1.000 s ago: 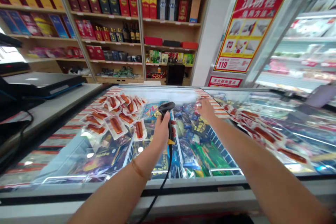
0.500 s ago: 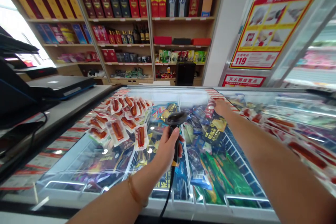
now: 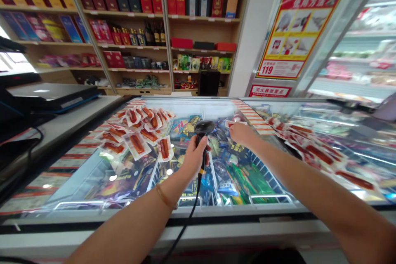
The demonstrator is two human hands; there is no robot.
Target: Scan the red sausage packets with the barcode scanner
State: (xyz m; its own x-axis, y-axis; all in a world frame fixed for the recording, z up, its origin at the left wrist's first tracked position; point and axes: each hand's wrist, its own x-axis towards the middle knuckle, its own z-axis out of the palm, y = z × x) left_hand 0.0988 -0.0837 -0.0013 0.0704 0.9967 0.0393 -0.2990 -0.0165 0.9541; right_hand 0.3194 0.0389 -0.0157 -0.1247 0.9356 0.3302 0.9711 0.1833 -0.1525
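My left hand (image 3: pixel 195 154) is closed around the handle of a black barcode scanner (image 3: pixel 204 127), its head pointing away from me and a black cable hanging down. Further right, my right hand (image 3: pixel 243 134) pinches a vacuum-packed sausage (image 3: pixel 229 123), held low over the freezer's glass top; the fingers cover much of the pack. To the left, a heap of packed sausages (image 3: pixel 136 143) lies on the glass, with one pack (image 3: pixel 165 149) closest to the scanner. More packed sausages (image 3: pixel 318 153) are spread out on the right, beyond my right forearm.
Below the glass, wire baskets (image 3: pixel 213 177) hold bagged frozen goods (image 3: pixel 253 183). A counter with a flat dark device (image 3: pixel 52 95) stands on the left. Shelves of boxes and bottles (image 3: pixel 133 35) line the back, beside a red poster (image 3: pixel 305 20).
My right hand has come left and nearer the scanner, bringing the sausage pack, which has turned from upright to sideways. The scanner stays in my left hand. The whole view has shifted slightly.
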